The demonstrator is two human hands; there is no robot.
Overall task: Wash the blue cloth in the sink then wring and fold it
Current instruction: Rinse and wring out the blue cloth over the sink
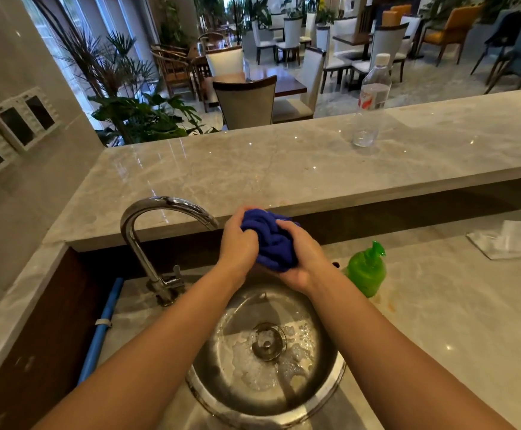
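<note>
A bunched-up blue cloth [273, 242] is held above the far rim of a round steel sink [330, 377]. My left hand [237, 243] grips its left side, fingers curled into the folds. From the right and below, my right hand [302, 259] wraps around the cloth. The cloth is wadded into a tight ball between both hands. Soapy foam and a little water lie around the drain [268, 341] in the sink bowl.
A chrome gooseneck faucet [157, 231] stands left of the sink, its spout ending near my left hand. Right of the sink stands a green soap pump bottle [366, 271]. A white cloth [510, 240] lies far right. On the raised marble ledge is a clear plastic bottle [372, 100].
</note>
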